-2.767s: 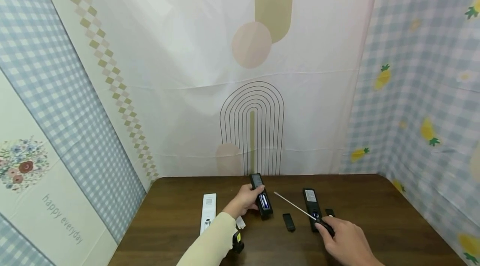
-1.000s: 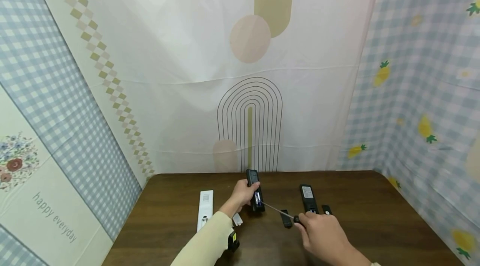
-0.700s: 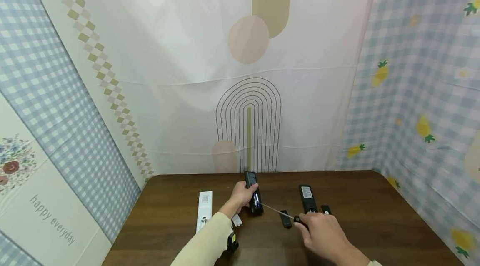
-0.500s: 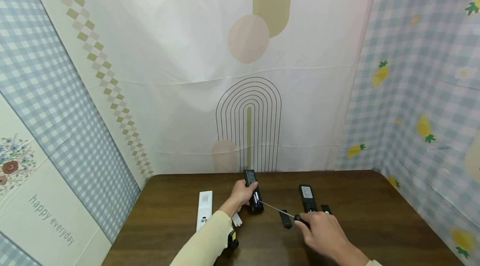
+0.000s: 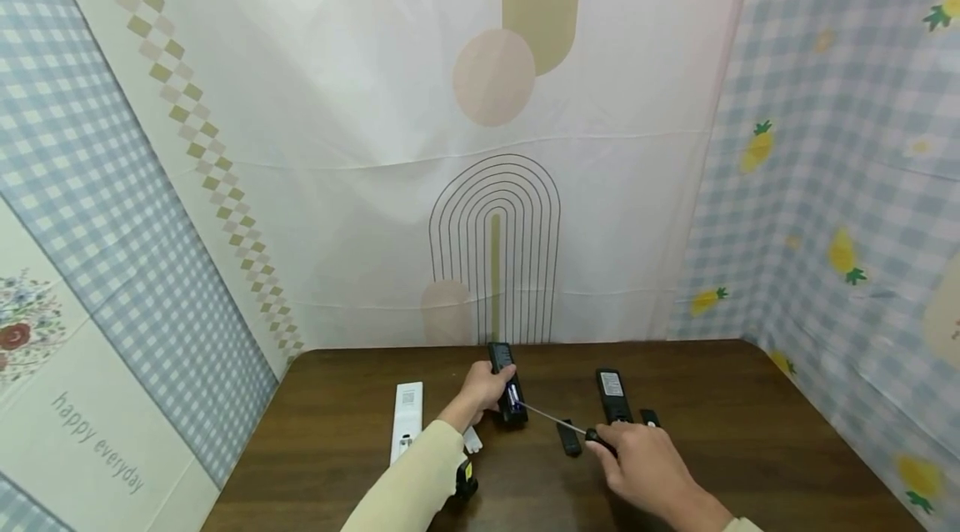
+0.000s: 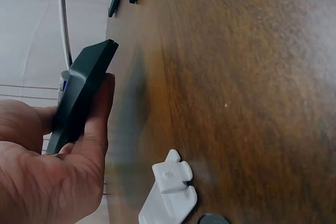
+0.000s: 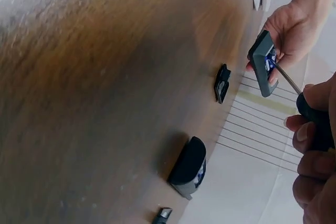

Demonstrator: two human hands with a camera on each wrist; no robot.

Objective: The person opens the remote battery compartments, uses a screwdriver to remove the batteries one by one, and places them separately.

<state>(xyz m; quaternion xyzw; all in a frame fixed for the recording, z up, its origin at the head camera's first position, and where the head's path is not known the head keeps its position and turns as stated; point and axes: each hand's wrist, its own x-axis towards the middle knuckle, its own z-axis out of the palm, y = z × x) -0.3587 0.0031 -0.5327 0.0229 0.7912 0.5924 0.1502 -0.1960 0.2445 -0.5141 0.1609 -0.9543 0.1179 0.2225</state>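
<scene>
My left hand (image 5: 483, 388) grips a black remote control (image 5: 499, 358) above the table, its back facing up and its battery compartment uncovered. Batteries (image 5: 513, 395) show inside the compartment. My right hand (image 5: 647, 465) holds a screwdriver (image 5: 553, 418) by its dark handle, with the thin metal shaft pointing left. In the right wrist view the screwdriver's tip is right at the batteries (image 7: 270, 62). From the left wrist view, the left thumb lies on one side of the remote and the fingers on the other.
On the wooden table (image 5: 337, 407) lie a white remote (image 5: 407, 415) at left, a white battery cover (image 6: 170, 192) below the left hand, and a black cover (image 5: 568, 438) under the screwdriver shaft. A second black remote (image 5: 613, 392) and another small cover (image 5: 649, 418) lie beyond the right hand.
The right hand has moved left from near the second black remote, bringing the screwdriver tip from mid-air to the held remote's batteries. Over the last second both hands have barely shifted.
</scene>
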